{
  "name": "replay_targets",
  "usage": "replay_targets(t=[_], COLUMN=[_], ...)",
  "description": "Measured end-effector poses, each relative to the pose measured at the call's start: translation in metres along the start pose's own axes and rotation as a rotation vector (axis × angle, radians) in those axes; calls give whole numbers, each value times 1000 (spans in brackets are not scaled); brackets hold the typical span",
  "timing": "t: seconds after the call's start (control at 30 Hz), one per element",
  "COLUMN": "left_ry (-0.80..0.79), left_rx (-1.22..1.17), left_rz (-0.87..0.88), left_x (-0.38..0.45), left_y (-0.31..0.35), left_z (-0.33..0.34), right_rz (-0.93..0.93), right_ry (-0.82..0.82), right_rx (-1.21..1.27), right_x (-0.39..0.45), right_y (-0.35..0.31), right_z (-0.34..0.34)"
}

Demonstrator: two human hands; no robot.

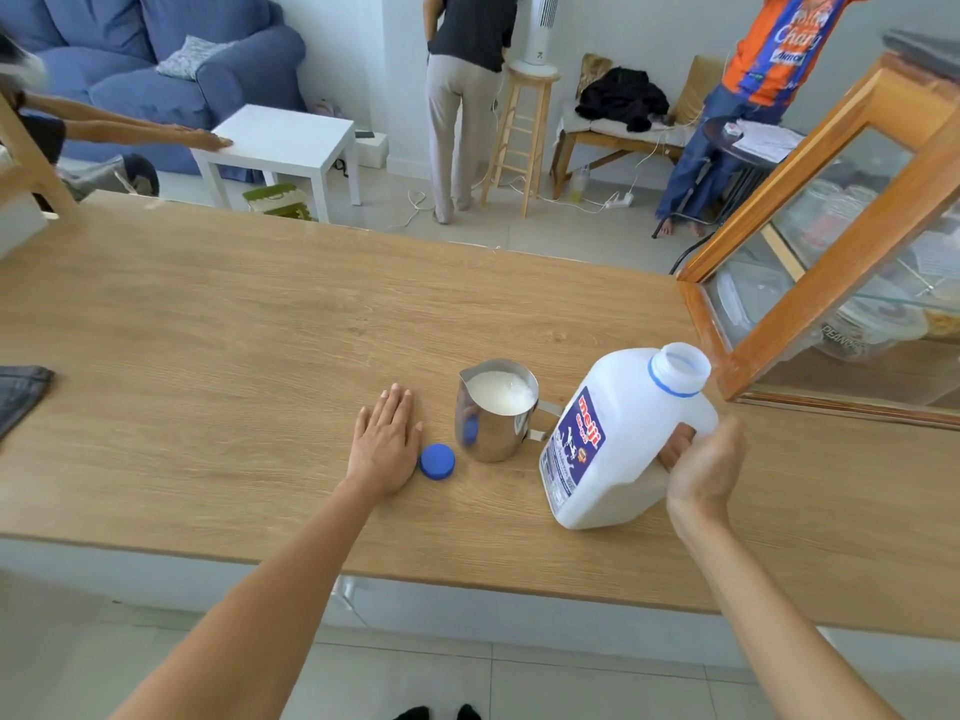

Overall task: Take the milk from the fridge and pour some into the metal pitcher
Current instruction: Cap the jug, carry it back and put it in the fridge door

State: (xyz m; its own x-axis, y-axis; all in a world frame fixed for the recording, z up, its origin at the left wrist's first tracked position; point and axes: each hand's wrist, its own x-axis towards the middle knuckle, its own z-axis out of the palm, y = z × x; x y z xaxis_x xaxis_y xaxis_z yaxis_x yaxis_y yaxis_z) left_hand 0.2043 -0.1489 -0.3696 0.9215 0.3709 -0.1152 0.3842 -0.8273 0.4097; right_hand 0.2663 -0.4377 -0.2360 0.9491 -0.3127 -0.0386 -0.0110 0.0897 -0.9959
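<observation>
A white plastic milk jug [618, 433] with a blue neck ring stands uncapped on the wooden counter [234, 345], tilted a little to the right. My right hand [701, 465] grips its handle from the right side. Just left of the jug stands the metal pitcher [493, 423], upright, with white milk inside nearly up to the rim. The jug's blue cap [437, 461] lies on the counter to the pitcher's lower left. My left hand [385, 444] rests flat on the counter, fingers straight, right beside the cap.
A wood-framed glass cabinet [831, 272] stands on the counter's right end, close behind the jug. Dark folded cloth [21, 397] lies at the left edge. Beyond the counter are two standing people, a white side table [283, 142], a stool and a blue sofa.
</observation>
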Motion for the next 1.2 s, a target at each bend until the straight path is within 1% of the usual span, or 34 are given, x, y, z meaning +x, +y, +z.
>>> replay_targets(t=[0.07, 0.17, 0.23, 0.33, 0.47, 0.6, 0.73, 0.8, 0.93, 1.03, 1.13, 1.2], left_ry=[-7, -30, -26, -23, -62, -104, -38, -14, 47, 58, 19, -5], left_rx=[-103, -163, -200, -264, -157, -84, -90, -101, -137, -222, -297, -288], left_rz=[-7, 50, 76, 134, 218, 183, 107, 116, 219, 321, 433, 499], left_x=[-5, -20, -31, -43, -49, -49, -46, -49, -66, -73, -74, -74], left_y=[6, 15, 20, 28, 30, 33, 46, 60, 104, 149, 194, 218], left_z=[0, 4, 5, 3, 8, 1, -40, -70, -134, -170, -182, -180], right_rz=[-13, -20, -39, -31, -37, -34, -38, -28, -4, 26, 9, -15], right_ry=[-48, -95, -94, -62, -58, -100, -95, -95, -127, -140, -166, -185], right_rx=[-16, -56, -105, -73, -75, -47, -40, -50, -25, -10, -60, -93], right_x=[5, 9, 10, 7, 2, -4, -11, -12, -11, -8, -6, -7], right_y=[5, 10, 10, 7, 3, -5, -16, -19, -17, -14, -14, -16], right_z=[-3, -5, -6, -4, -3, -3, -3, -4, -7, -9, -10, -12])
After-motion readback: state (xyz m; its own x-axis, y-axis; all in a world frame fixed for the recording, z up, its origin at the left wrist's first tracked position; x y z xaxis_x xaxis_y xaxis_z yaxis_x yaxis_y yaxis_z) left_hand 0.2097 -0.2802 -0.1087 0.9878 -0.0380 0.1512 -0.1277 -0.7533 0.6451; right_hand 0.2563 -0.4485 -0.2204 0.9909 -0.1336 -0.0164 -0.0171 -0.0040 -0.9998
